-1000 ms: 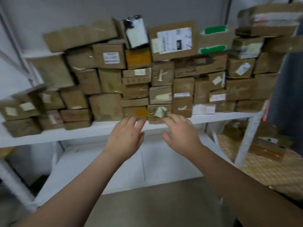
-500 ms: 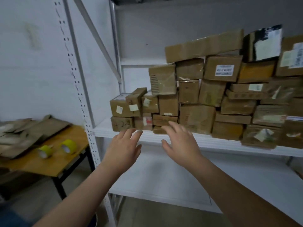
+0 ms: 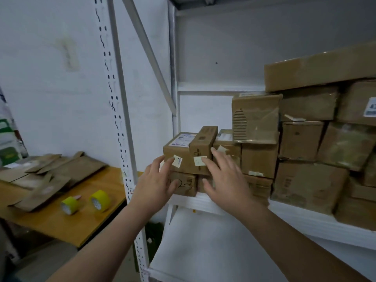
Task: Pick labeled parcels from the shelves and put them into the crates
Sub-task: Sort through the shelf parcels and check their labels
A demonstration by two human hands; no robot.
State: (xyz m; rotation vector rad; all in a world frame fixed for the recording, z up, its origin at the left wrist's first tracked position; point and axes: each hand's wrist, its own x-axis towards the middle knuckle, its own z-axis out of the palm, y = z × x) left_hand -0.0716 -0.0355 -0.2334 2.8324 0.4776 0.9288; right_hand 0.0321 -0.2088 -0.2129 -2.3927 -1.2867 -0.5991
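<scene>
Both hands are empty, fingers spread: the left hand (image 3: pixel 155 181) and right hand (image 3: pixel 225 180) sit apart, either side of the narrow brown cardboard parcel with a pale sticker (image 3: pixel 201 146) at centre frame, stacked at the left end of the white metal shelf (image 3: pixel 195 202). Its stickered end faces the person, and its long axis runs back toward upper right. I'd grip its long sides and draw it straight out.

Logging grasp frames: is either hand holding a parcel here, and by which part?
Nothing is held. The left hand and right hand are open, fingers spread before the small parcels at the left end of the shelf; no grip on any.
</scene>
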